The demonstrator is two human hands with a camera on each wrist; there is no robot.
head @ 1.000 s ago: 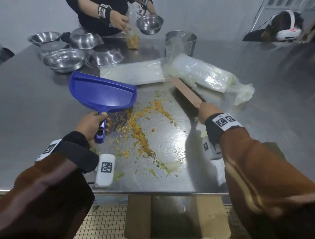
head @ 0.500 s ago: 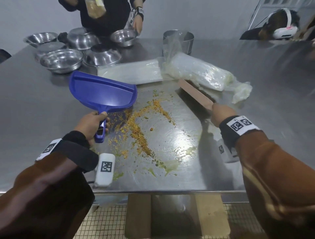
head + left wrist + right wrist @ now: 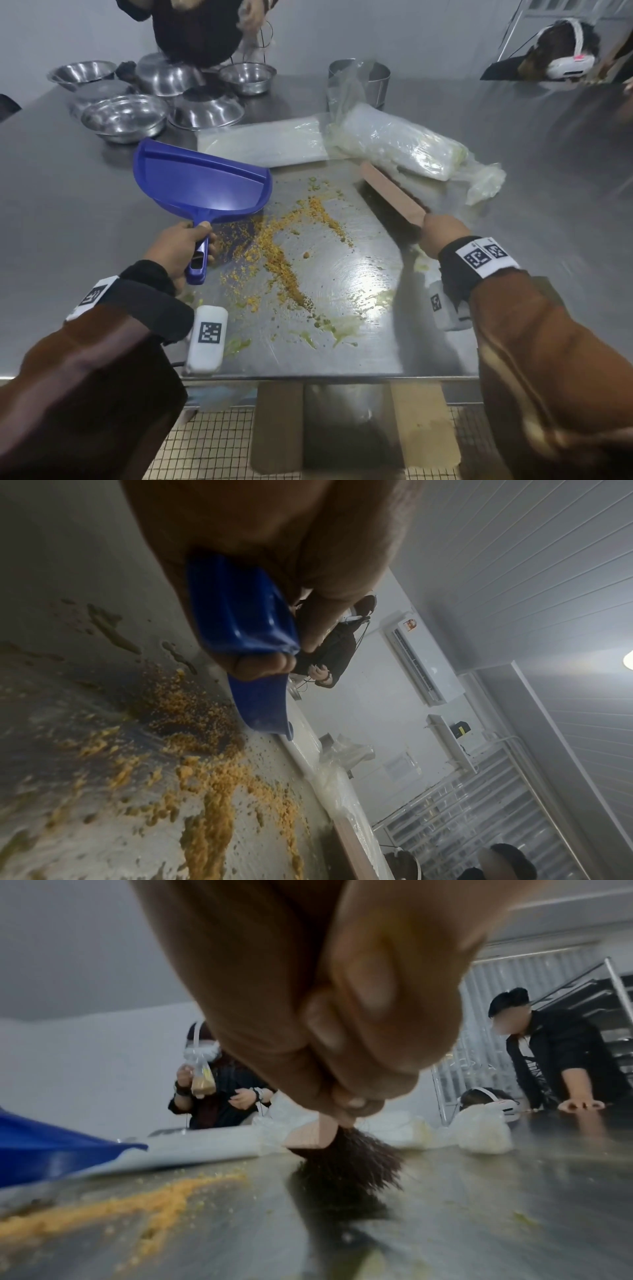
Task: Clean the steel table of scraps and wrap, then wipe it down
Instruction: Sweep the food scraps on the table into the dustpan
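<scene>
Blue dustpan [image 3: 202,185] handle gripped by left hand [image 3: 178,248]; right hand [image 3: 442,234] clasps brush [image 3: 394,197], its bristles mostly hidden.

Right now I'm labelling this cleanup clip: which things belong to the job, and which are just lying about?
Job:
- blue dustpan, gripped by left hand
- brush, gripped by right hand
- yellow crumbs
- green smears
- plastic wrap

Lying about:
- steel bowls
- steel pot
</scene>
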